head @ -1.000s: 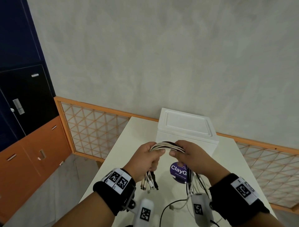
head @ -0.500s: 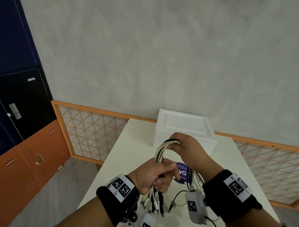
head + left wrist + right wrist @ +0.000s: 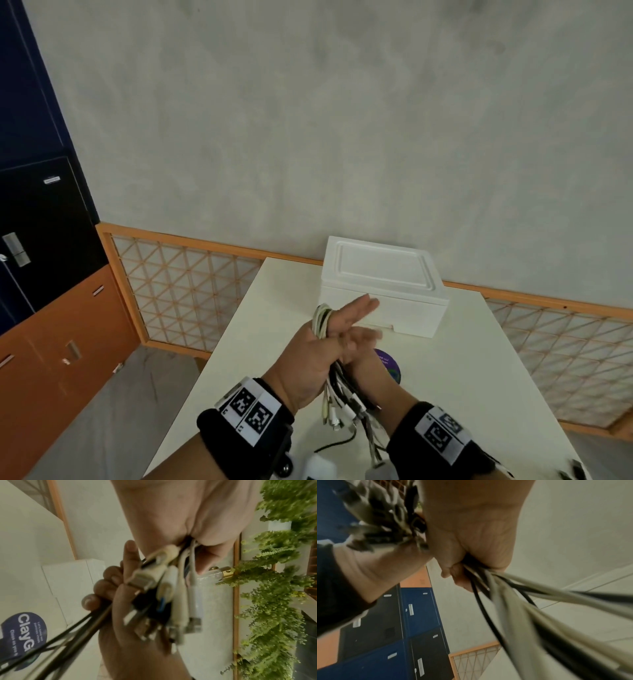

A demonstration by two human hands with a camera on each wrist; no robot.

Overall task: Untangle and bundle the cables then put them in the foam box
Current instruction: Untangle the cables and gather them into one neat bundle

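A bundle of white and black cables loops over my left hand at the web of the thumb, above the table. The left fingers stretch straight toward the foam box, while in the left wrist view the thumb clamps the cables against the palm and the plug ends hang below. My right hand sits just under and behind the left, mostly hidden; its fingers curl round the trailing strands. The white foam box stands with its lid on at the table's far edge.
The cream table carries a round purple sticker and a loose black cable end near me. An orange lattice partition runs behind the table. Blue, black and orange lockers stand at the left.
The left hand rose from gripping the plug ends and now has its fingers stretched out with the loop round it. The right hand left the loop's top and dropped to the hanging strands.
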